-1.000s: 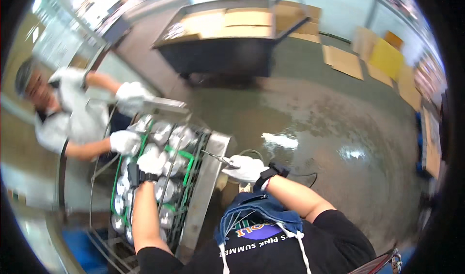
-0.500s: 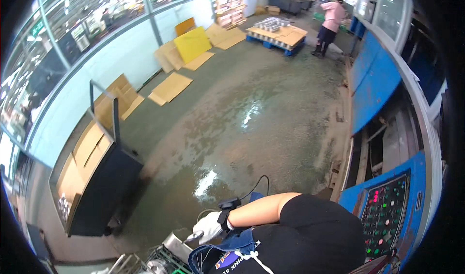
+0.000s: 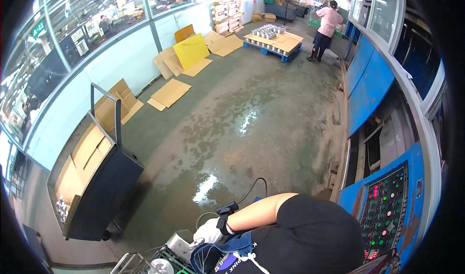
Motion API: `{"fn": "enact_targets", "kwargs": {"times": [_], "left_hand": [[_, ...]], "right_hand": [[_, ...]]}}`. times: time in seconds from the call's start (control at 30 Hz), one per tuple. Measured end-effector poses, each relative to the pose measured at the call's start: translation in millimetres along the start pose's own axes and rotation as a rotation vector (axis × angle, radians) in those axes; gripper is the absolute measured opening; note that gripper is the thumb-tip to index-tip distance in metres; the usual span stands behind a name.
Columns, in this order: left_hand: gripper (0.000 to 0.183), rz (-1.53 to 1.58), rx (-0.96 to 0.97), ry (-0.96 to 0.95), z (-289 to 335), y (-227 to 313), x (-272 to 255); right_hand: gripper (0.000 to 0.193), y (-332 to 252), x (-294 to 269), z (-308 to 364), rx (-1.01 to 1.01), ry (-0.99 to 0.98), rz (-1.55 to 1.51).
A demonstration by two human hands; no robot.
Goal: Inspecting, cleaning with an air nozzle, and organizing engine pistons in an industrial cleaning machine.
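My right hand (image 3: pixel 208 232), in a white glove with a black strapped device (image 3: pixel 226 212) on the wrist, is low in the picture, left of my torso. Its fingers are curled at a shiny metal part (image 3: pixel 179 242), a cylinder tilted over a green wire basket (image 3: pixel 185 263). The grip is partly hidden behind the blue apron (image 3: pixel 206 254). Just left of it, a round silver metal part (image 3: pixel 161 266) lies in the basket area. My left hand does not show.
A black cart (image 3: pixel 104 196) lined with cardboard stands left. A blue control panel (image 3: pixel 387 206) is at right. Flat cardboard (image 3: pixel 169 93) lies on the wet floor (image 3: pixel 227 133). Far back, a person (image 3: pixel 328 24) stands by a blue pallet (image 3: pixel 278 54) stacked with metal parts.
The metal cylinder shows more fully beside my right hand, which has moved only slightly. My view has shifted a little. The far person has turned slightly.
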State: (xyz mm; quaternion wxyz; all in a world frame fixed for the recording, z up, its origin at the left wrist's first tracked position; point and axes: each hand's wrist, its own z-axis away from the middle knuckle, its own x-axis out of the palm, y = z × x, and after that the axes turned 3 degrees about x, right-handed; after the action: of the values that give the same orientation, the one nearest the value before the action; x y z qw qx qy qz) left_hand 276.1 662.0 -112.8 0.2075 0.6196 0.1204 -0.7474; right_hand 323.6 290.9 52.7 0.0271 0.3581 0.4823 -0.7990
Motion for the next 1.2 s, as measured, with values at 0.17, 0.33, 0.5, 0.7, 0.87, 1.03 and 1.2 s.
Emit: {"fn": "enact_targets", "kwargs": {"times": [0.17,0.33,0.5,0.7,0.87,1.03,1.2], "left_hand": [[0.049,0.034,-0.002,-0.006,3,-18,7],[0.049,0.074,0.018,-0.016,10,-47,34],[0.037,0.457,0.139,0.045,3,-148,64],[0.026,1.975,-0.234,0.347,82,-34,-106],[0.054,1.660,-0.214,0.789,169,-13,-173],[0.068,1.694,-0.214,1.172,261,18,-202],[0.078,2.000,0.126,0.921,324,29,-194]], "right_hand": [[0.035,1,1,4,0.012,-0.011,0.015],[0.030,0,1,16,-0.029,0.056,0.021],[0.028,-7,-6,30,-0.056,-0.021,-0.029],[0.040,-7,-20,34,-0.113,-0.089,-0.435],[0.036,-19,-34,36,-0.279,-0.307,-0.320],[0.043,-43,-63,37,-0.194,-0.345,-0.122],[0.029,-21,-80,46,-0.326,-0.511,-0.391]]}}
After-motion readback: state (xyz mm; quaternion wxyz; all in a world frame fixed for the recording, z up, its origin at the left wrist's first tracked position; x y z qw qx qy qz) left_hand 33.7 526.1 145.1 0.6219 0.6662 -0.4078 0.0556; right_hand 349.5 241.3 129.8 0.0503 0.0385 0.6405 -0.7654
